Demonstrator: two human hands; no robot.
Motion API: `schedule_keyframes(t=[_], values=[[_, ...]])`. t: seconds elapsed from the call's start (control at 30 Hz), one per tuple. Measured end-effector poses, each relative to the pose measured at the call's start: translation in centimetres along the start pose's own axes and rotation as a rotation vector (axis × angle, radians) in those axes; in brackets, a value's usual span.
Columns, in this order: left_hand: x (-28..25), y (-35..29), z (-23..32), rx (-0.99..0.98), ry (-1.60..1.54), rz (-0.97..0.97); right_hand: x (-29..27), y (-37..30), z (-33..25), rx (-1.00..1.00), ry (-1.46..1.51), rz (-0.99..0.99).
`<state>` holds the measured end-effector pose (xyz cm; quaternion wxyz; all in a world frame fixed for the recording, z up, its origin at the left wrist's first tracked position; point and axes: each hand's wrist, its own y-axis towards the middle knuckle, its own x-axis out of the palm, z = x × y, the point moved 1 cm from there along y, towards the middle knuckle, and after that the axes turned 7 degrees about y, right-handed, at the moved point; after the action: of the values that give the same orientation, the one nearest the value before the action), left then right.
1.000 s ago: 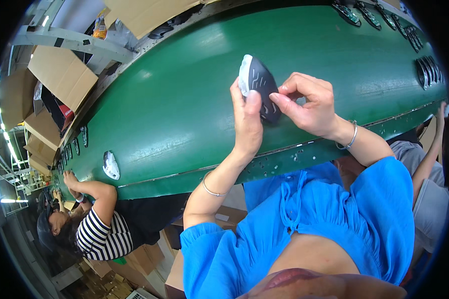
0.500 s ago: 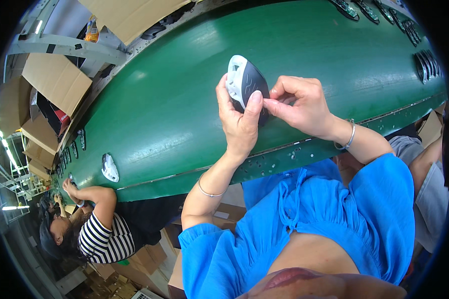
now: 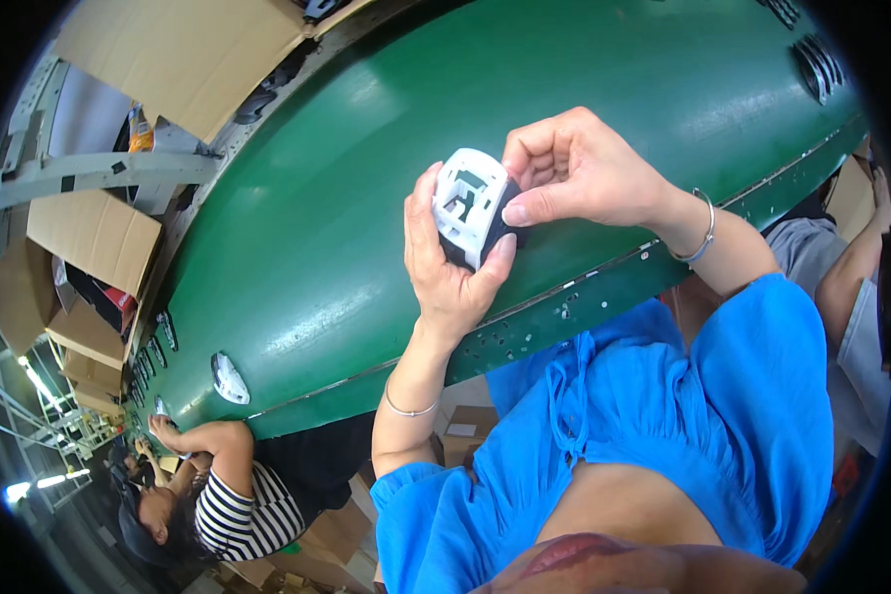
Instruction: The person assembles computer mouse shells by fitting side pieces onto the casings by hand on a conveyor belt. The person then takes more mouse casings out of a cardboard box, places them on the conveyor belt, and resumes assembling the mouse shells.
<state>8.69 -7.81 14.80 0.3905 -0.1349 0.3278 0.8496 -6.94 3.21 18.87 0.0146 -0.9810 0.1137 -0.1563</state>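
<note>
A: State location of the housing [image 3: 478, 210].
B: Held in the air above the green belt [image 3: 317, 247], between the left hand [image 3: 445, 282] and the right hand [image 3: 589, 178].
A: State long axis and direction.
B: Aligned lengthwise roughly away from the blue garment [image 3: 584, 426], with rounded end outward across the belt. Turned with white cutout face upward, black side to the right.
A: Report state of the fingers.
B: On the left: closed around the housing, fingers along one edge, thumb at the lower right. On the right: thumb and bent forefinger slightly apart, in contact with the black side; unable to tell whether pinching it.
A: List materials and shapes.
B: White, hard-looking, pierced by angular openings. Below: smooth, glossy belt. Farther left: a tapered white-and-black shell [image 3: 230, 378]. At upper right: dark curved pieces [image 3: 820, 69], in a row. Beyond the far edge: brown cardboard boxes [image 3: 99, 223].
</note>
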Motion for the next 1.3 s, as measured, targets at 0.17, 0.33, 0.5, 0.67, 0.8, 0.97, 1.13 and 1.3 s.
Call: schedule_keyframes(t=[0.17,0.33,0.5,0.67,0.8,0.97,1.13,1.3], values=[[0.4,0.1,-0.7,-0.040,0.061,-0.044,-0.7,0.9,2.1,0.088,0.103,0.047],[-0.5,0.9,-1.6,-0.249,-0.108,-0.245,-1.1,1.5,2.9,0.121,0.191,0.121],[-2.5,1.8,-0.5,-0.383,0.145,-0.465,-3.6,1.7,1.8,0.073,-0.198,0.200],[-2.6,3.8,-0.4,-0.579,-0.067,-0.722,-2.6,3.1,0.8,0.040,-0.810,-0.202],[-3.5,4.5,-2.0,-0.454,0.038,-0.814,-2.8,4.3,0.9,0.229,-0.623,-0.252],[-2.8,4.8,-2.7,-0.502,-0.018,-0.851,-2.6,4.8,0.3,0.258,-0.552,-0.237],[-2.9,5.6,-2.0,-0.582,-0.073,-0.886,-3.4,4.7,-0.2,0.326,-0.523,-0.306],[-3.8,5.0,-2.1,-0.478,0.014,-0.887,-2.2,4.1,1.0,0.148,-0.712,-0.249]])
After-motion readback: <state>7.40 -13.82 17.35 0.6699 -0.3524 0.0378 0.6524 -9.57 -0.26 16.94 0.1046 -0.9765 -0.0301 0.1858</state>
